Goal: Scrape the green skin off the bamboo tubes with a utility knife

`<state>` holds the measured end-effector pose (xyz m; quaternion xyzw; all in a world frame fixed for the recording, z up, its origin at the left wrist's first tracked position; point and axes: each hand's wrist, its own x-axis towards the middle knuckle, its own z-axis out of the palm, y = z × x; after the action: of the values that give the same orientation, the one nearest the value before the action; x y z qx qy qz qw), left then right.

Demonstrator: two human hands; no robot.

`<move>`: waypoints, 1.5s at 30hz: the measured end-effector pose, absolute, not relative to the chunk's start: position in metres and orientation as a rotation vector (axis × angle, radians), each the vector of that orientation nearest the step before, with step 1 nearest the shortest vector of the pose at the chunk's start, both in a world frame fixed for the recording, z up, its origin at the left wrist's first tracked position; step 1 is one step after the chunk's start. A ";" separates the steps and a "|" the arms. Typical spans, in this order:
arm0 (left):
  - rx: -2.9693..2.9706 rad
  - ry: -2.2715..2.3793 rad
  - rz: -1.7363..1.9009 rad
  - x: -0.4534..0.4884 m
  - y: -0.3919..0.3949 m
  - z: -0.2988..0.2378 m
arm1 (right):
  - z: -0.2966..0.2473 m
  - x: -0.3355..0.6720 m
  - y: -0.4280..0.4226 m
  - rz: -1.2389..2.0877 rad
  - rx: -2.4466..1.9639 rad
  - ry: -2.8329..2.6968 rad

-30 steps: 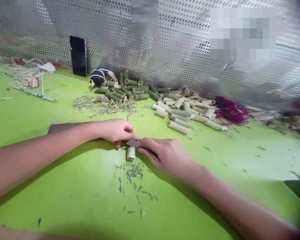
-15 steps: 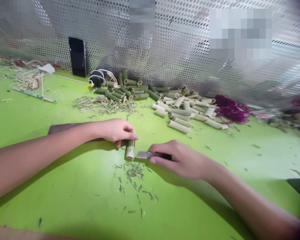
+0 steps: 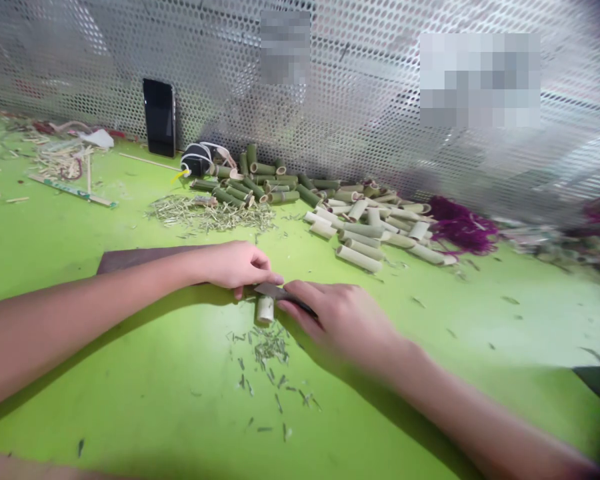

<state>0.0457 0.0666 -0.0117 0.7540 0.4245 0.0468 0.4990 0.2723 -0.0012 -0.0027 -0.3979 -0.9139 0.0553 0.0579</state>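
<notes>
Bamboo cylinder [image 3: 265,311] pinched by left fingers [image 3: 269,276]; flat-bladed knife [image 3: 271,290] gripped by right fingers [image 3: 301,291].

Matt bamboo tube [image 3: 265,311], grey metal knife blade [image 3: 269,289], glossy-fronted phone [image 3: 161,120], perforated metal panel [image 3: 350,143], smooth tabletop [image 3: 145,407] with soft sheen

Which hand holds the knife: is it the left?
No, the knife is in the right hand, while the left hand is at the far end of the bamboo piece.

A phone [image 3: 160,119] stands upright by a perforated panel [image 3: 220,80], near a cord-wrapped black object [image 3: 195,163]; purple strands [image 3: 463,227] lie farther right.
</notes>
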 end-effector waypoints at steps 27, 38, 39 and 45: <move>1.793 0.960 0.052 0.040 0.070 -0.009 | -0.002 0.285 0.009 0.444 -1.228 -2.738; 1.771 0.938 0.050 0.040 0.071 -0.008 | 0.006 0.274 0.009 0.643 -1.250 -2.739; 1.774 0.938 0.046 0.040 0.071 -0.007 | 0.008 0.277 0.011 0.779 -1.233 -2.729; 1.780 0.955 0.023 0.037 0.073 -0.007 | 0.017 0.293 0.013 1.163 -1.076 -2.802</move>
<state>0.0371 0.0730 -0.0066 0.7462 0.4003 0.0096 0.5318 0.2934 0.0129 0.0174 -0.3338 -0.8699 0.3610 -0.0388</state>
